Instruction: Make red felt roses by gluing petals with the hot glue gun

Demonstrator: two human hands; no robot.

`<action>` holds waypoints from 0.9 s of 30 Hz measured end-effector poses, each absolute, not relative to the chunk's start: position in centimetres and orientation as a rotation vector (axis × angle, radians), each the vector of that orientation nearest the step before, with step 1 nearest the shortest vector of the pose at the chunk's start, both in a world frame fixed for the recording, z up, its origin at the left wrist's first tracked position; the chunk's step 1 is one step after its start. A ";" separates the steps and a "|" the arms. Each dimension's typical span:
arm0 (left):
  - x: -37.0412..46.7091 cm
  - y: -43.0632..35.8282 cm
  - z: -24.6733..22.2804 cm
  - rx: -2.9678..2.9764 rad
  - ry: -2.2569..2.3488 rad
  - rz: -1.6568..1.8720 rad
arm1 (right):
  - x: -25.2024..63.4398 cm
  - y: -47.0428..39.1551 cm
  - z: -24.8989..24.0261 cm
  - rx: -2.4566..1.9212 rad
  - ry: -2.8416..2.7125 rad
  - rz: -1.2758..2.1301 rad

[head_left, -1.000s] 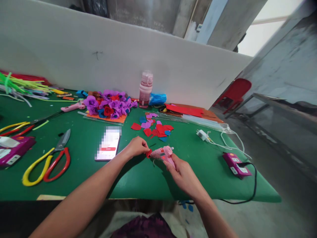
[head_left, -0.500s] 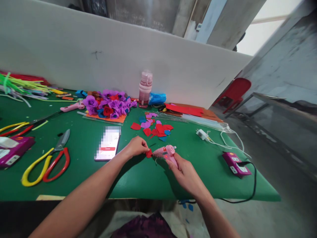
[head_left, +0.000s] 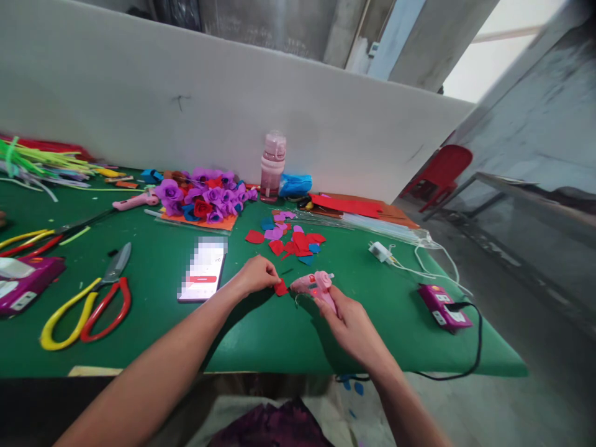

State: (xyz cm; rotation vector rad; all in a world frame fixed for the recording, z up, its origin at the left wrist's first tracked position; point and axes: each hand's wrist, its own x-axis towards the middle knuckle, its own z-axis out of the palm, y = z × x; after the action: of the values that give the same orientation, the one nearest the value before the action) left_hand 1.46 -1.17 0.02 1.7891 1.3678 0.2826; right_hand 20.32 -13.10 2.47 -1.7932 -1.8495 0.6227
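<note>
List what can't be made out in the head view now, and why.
- Glue gun grip: head view, mostly hidden by the right hand.
- Red piece, pinched corner: head view, behind the left hand's fingertips.
- Phone: head view, partly pixelated; small text unreadable.
- Left purple box: head view, cut off by left edge.

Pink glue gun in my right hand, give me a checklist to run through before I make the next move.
1. Pink glue gun gripped in right hand: ok.
2. Red piece pinched by left hand: ok.
3. Nozzle clear of left hand: ok, gap visible.
4. Red light on the gun lit: ok.
5. Glue on the red piece: cannot tell, too small.
6. Loose pieces neatly stacked: not ok, scattered beyond the hands.
</note>
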 end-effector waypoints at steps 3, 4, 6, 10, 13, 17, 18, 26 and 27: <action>1.4 -1.1 0.0 1.804 1.365 0.277 | 20.4 -13.2 2.5 -1.780 -1.849 0.665; 1.4 -1.1 -0.1 1.808 1.364 0.278 | 20.4 -13.2 2.5 -1.776 -1.845 0.673; 1.4 -1.1 -0.1 1.807 1.363 0.279 | 20.4 -13.2 2.4 -1.763 -1.842 0.690; 1.4 -1.1 0.0 1.789 1.363 0.280 | 20.1 -13.1 2.1 -1.734 -1.882 0.688; 1.4 -1.2 0.0 1.793 1.364 0.284 | 19.9 -13.0 2.0 -1.746 -1.895 0.691; 1.4 -1.1 -0.2 1.825 1.361 0.283 | 19.7 -13.0 1.8 -1.750 -1.905 0.710; 1.4 -1.0 -0.2 1.831 1.361 0.279 | 19.7 -13.0 1.8 -1.750 -1.908 0.707; 1.4 -1.2 0.0 1.809 1.359 0.274 | 20.1 -13.1 2.0 -1.788 -1.862 0.704; 1.4 -1.2 0.0 1.805 1.359 0.277 | 20.2 -13.1 2.0 -1.785 -1.855 0.711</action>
State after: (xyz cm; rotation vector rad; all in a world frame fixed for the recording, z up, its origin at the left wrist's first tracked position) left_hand 1.44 -1.16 0.04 1.8051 1.3594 0.2766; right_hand 20.16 -13.08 1.98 -1.7847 -1.8555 0.7107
